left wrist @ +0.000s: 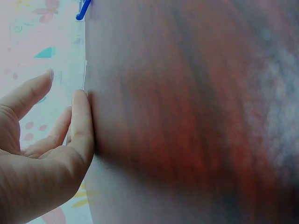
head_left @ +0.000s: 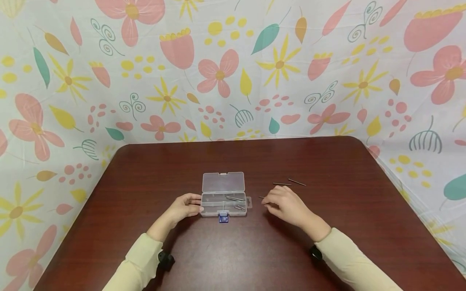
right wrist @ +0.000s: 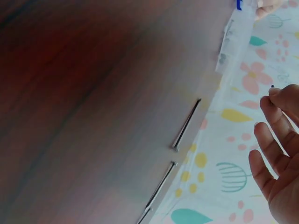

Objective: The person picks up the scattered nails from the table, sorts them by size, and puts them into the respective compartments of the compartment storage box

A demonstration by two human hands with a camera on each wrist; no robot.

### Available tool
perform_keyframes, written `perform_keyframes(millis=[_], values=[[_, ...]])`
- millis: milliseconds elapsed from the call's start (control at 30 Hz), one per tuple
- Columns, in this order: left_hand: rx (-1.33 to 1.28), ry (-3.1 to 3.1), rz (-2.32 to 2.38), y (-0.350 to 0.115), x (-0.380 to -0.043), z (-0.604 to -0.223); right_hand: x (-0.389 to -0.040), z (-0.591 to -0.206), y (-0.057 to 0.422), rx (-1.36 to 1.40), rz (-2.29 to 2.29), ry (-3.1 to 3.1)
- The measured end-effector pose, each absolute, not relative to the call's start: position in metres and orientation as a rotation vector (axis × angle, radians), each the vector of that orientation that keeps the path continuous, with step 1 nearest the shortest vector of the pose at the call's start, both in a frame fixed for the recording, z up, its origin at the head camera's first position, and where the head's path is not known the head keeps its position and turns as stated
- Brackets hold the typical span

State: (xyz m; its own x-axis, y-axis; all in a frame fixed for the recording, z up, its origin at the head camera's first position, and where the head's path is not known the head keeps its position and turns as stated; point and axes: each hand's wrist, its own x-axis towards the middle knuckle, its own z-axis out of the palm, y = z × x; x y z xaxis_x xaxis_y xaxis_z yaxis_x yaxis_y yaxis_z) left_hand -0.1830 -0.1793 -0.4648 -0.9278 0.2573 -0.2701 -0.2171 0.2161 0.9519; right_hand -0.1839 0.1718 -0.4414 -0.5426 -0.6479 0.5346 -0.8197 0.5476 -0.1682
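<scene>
A clear plastic box (head_left: pixel 212 209) sits on the table with its lid (head_left: pixel 223 182) raised at the back and a blue latch (head_left: pixel 223 218) at the front. Long nails (head_left: pixel 234 198) lie in its rear compartment, short ones (head_left: pixel 239 207) at the front right. My left hand (head_left: pixel 183 207) touches the box's left end, fingers nearly straight and thumb apart in the left wrist view. To the right of the box, my right hand (head_left: pixel 285 205) pinches a nail (right wrist: pixel 272 87) between thumb and forefinger; only its dark end shows there, while the other fingers are loosely bent.
Two loose nails, one nearer (head_left: pixel 282 184) and one farther right (head_left: pixel 297 182), lie on the brown table (head_left: pixel 164 161) beyond my right hand. A hanging tab (head_left: pixel 249 202) juts from the box's right end. A flowered cloth (head_left: pixel 218 113) hangs behind the table's far edge.
</scene>
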Motion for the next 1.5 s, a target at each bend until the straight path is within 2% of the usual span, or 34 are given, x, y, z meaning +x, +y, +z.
perform_keyframes(millis=[733,1500], values=[[0.024,2.127,1.749,-0.178,-0.183,-0.464,-0.193,-0.447,0.126,1.246,0.565,-2.306],[0.033,2.116,1.759,-0.181,-0.185,-0.466,-0.199,-0.447,0.099,1.355,0.621,-2.376]])
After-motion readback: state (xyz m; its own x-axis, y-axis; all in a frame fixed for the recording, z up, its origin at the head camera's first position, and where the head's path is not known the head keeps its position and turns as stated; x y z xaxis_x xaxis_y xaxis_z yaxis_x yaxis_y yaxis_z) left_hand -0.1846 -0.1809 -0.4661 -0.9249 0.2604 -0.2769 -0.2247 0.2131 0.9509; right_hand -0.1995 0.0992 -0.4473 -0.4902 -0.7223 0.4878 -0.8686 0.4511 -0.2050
